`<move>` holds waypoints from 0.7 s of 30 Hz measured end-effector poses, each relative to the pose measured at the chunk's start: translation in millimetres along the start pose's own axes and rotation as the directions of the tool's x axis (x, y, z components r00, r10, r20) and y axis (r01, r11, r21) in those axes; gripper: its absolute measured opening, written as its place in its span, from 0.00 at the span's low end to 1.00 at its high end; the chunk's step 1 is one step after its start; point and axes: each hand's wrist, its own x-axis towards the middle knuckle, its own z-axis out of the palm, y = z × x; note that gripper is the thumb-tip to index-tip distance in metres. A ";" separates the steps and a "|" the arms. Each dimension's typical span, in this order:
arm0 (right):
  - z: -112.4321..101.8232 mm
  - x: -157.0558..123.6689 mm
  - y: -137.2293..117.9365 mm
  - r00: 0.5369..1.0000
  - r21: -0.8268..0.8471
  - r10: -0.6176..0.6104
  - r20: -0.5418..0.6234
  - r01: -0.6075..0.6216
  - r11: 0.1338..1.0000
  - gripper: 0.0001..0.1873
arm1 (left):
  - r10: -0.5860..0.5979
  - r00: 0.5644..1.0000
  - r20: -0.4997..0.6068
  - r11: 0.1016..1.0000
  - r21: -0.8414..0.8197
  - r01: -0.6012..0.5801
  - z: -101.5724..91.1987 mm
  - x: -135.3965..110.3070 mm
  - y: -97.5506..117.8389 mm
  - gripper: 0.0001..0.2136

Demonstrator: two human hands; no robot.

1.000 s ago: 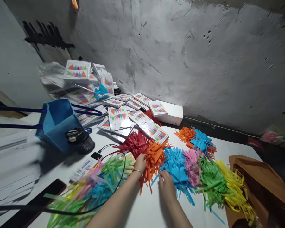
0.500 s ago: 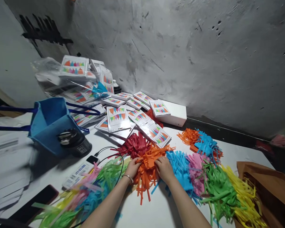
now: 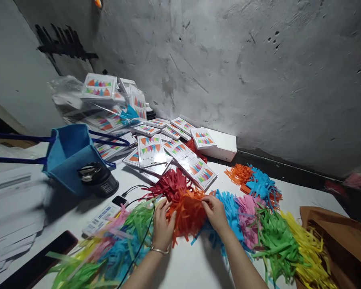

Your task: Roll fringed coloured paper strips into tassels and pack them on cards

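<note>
An orange fringed paper tassel [image 3: 189,212] lies in the middle of the white table, its strips blurred by motion. My right hand [image 3: 217,214] pinches its right edge between thumb and fingers. At its left side, my left hand [image 3: 163,226] has thumb and fingers apart, the fingertips by the orange strips. A metal bangle [image 3: 160,250] circles my left wrist. Behind lies a dark red tassel [image 3: 172,184]. To the right run a blue tassel [image 3: 230,214], a pink one [image 3: 249,218], a green one [image 3: 278,241] and a yellow one [image 3: 307,249].
Printed cards [image 3: 152,150] are heaped toward the wall beside a white box [image 3: 222,146]. On the left stand a blue bag [image 3: 69,160] and a black-lidded cup [image 3: 98,180]. A phone [image 3: 42,261], a cable and loose colored strips [image 3: 123,249] lie nearer. Brown material [image 3: 333,237] sits at right.
My left hand has loosened from the orange tassel and shifted left and nearer me, its fingers opening. My right hand has risen slightly, still pinching the tassel's edge.
</note>
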 end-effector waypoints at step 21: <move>1.4 -108.2 -92.9 0.969 -0.044 -0.179 -0.169 0.174 0.984 0.16 | -0.398 0.800 0.449 0.680 -0.441 0.586 -48.8 -55.8 86.8 0.24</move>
